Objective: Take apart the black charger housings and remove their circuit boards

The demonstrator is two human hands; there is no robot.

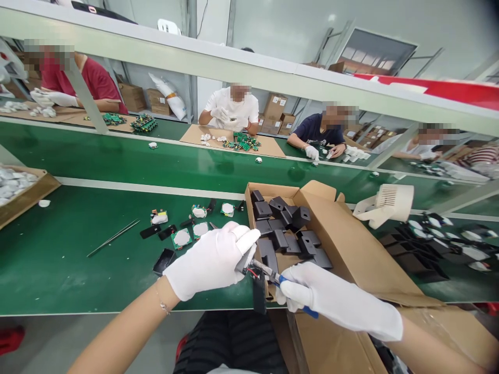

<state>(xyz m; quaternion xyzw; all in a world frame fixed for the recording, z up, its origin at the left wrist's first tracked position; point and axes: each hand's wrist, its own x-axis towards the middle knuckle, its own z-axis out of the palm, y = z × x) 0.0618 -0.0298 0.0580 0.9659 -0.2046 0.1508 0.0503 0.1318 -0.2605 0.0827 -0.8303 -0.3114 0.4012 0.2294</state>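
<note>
My left hand [212,259], in a white glove, is closed around a small dark plastic housing [244,259]. A black flat piece [259,297] hangs below it, with short red wires at its top. In my gloved right hand [302,285] are blue-handled pliers [268,271], their metal jaws at the housing's opening beside the wires. Whether the jaws grip anything is too small to tell. Left of my hands lie several green circuit boards [181,238] with white pads and black pieces attached, plus an open black housing [164,261].
A cardboard box [335,244] of black housings stands just right of my hands. Tweezers [113,238] lie on the green bench [70,280] at left, near a carton [47,183] of white parts. A small fan [390,203] is at right. Several co-workers sit across the conveyor [195,169].
</note>
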